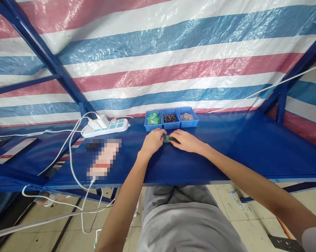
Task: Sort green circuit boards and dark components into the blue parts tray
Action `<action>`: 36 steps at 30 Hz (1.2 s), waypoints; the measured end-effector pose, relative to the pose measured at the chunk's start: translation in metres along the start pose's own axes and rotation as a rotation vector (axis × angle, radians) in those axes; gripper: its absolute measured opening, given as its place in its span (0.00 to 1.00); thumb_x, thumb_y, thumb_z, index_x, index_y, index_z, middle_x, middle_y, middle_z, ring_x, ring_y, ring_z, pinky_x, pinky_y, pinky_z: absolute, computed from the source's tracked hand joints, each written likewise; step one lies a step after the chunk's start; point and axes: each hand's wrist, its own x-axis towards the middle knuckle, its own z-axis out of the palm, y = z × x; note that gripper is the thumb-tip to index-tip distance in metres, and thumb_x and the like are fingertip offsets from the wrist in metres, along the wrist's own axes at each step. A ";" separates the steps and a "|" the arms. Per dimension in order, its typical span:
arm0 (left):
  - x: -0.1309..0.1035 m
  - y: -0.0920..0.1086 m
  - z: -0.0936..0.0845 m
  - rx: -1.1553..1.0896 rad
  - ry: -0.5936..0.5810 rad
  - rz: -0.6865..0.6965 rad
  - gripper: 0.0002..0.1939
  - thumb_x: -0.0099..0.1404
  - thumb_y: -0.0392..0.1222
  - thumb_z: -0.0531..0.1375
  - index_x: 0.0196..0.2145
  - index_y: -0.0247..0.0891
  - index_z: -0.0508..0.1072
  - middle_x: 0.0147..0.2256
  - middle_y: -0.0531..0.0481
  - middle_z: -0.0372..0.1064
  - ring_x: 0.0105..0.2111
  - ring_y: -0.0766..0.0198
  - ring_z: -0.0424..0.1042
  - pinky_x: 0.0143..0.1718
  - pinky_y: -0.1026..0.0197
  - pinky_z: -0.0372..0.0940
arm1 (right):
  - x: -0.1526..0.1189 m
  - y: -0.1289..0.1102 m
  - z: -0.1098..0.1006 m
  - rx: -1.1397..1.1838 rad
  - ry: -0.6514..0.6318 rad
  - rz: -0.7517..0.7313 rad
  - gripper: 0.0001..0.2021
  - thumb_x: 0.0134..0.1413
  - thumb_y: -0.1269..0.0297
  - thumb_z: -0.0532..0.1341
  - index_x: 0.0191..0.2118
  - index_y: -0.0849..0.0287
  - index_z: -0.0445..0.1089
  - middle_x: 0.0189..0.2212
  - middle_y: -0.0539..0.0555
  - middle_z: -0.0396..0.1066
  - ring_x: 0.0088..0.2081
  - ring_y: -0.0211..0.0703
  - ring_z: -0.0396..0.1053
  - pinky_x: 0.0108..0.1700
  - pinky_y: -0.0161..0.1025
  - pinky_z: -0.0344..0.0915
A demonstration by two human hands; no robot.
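Observation:
Both my hands are together over the blue tabletop, just in front of three joined blue bins. A small dark green piece that looks like a circuit board lies between my fingertips. My left hand pinches its left end with thumb and fingers. On the other side, my right hand has its fingers closed on the right end, where a black part shows under them. The fingers hide much of the piece. Green pieces fill the left bin, small dark and brassy parts the middle one, and pale pieces the right one.
A white power strip with plugged-in chargers stands at the back left. White cables loop down over the table's front edge. A blurred-out flat object lies left of my hands. Blue frame posts and a striped tarp rise behind the table.

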 end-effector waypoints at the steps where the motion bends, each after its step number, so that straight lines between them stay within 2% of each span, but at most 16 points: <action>1: 0.000 -0.001 0.001 -0.010 -0.011 0.010 0.15 0.65 0.31 0.56 0.46 0.45 0.76 0.43 0.48 0.73 0.41 0.59 0.74 0.41 0.62 0.66 | 0.000 0.001 -0.001 0.042 0.013 0.012 0.09 0.67 0.65 0.55 0.45 0.59 0.72 0.42 0.60 0.75 0.46 0.51 0.71 0.48 0.45 0.67; 7: 0.001 -0.003 0.001 -0.058 -0.001 0.031 0.13 0.68 0.40 0.59 0.49 0.44 0.76 0.42 0.47 0.72 0.41 0.59 0.73 0.44 0.60 0.67 | 0.001 0.007 0.000 0.327 0.146 0.142 0.10 0.65 0.63 0.56 0.42 0.58 0.74 0.35 0.53 0.77 0.32 0.41 0.71 0.38 0.38 0.65; 9: 0.001 -0.002 0.000 -0.054 0.007 0.037 0.12 0.70 0.42 0.57 0.48 0.44 0.77 0.41 0.47 0.72 0.39 0.59 0.73 0.44 0.59 0.68 | 0.000 0.007 0.003 0.371 0.178 0.168 0.10 0.65 0.63 0.56 0.42 0.58 0.74 0.35 0.53 0.77 0.33 0.41 0.71 0.38 0.38 0.65; 15: -0.001 0.003 -0.006 -0.076 -0.012 0.050 0.11 0.70 0.43 0.57 0.43 0.43 0.80 0.40 0.47 0.75 0.37 0.60 0.74 0.41 0.60 0.67 | -0.004 0.002 0.012 0.344 0.254 0.209 0.13 0.60 0.60 0.62 0.48 0.58 0.72 0.44 0.58 0.77 0.44 0.48 0.73 0.45 0.42 0.67; 18: -0.001 0.004 -0.008 -0.069 -0.012 0.057 0.13 0.72 0.45 0.56 0.38 0.42 0.81 0.37 0.48 0.75 0.36 0.60 0.74 0.39 0.61 0.66 | -0.004 0.004 0.015 0.351 0.263 0.205 0.10 0.60 0.63 0.60 0.46 0.58 0.73 0.41 0.56 0.77 0.40 0.47 0.73 0.43 0.42 0.66; 22: 0.000 0.003 -0.007 -0.052 -0.001 0.069 0.16 0.72 0.45 0.55 0.30 0.40 0.78 0.33 0.47 0.74 0.34 0.60 0.72 0.36 0.61 0.64 | -0.001 0.006 0.017 0.416 0.311 0.330 0.09 0.61 0.63 0.57 0.41 0.57 0.74 0.32 0.52 0.76 0.30 0.43 0.70 0.37 0.40 0.65; 26: 0.002 0.002 -0.004 -0.071 0.024 0.086 0.16 0.72 0.43 0.54 0.28 0.39 0.74 0.32 0.47 0.73 0.33 0.60 0.72 0.36 0.61 0.63 | 0.001 0.005 0.015 0.504 0.329 0.353 0.08 0.60 0.61 0.58 0.38 0.57 0.74 0.32 0.51 0.76 0.32 0.43 0.72 0.39 0.40 0.67; 29: 0.004 0.002 -0.002 -0.136 0.042 0.082 0.10 0.71 0.42 0.55 0.34 0.39 0.74 0.32 0.49 0.73 0.32 0.61 0.72 0.36 0.61 0.64 | 0.002 0.008 0.011 0.578 0.332 0.374 0.08 0.58 0.59 0.60 0.37 0.57 0.73 0.31 0.51 0.75 0.33 0.44 0.73 0.39 0.41 0.69; 31: 0.004 0.002 0.000 -0.202 0.040 0.068 0.08 0.68 0.41 0.57 0.43 0.40 0.74 0.34 0.50 0.74 0.32 0.62 0.72 0.37 0.61 0.65 | 0.002 0.010 0.010 0.669 0.325 0.407 0.09 0.57 0.58 0.60 0.37 0.57 0.73 0.30 0.52 0.75 0.33 0.44 0.73 0.36 0.40 0.70; 34: 0.003 0.003 -0.001 -0.254 0.042 0.055 0.24 0.64 0.38 0.60 0.58 0.42 0.67 0.37 0.52 0.74 0.33 0.63 0.73 0.38 0.62 0.67 | 0.002 0.012 0.012 0.808 0.312 0.454 0.10 0.56 0.57 0.62 0.38 0.57 0.72 0.31 0.52 0.75 0.33 0.44 0.74 0.33 0.38 0.71; 36: 0.001 0.004 -0.002 -0.244 0.036 0.068 0.33 0.62 0.36 0.61 0.64 0.45 0.61 0.39 0.52 0.73 0.33 0.63 0.73 0.38 0.63 0.67 | 0.003 0.011 0.013 0.856 0.309 0.470 0.10 0.55 0.57 0.63 0.38 0.58 0.72 0.31 0.52 0.76 0.32 0.43 0.74 0.32 0.38 0.71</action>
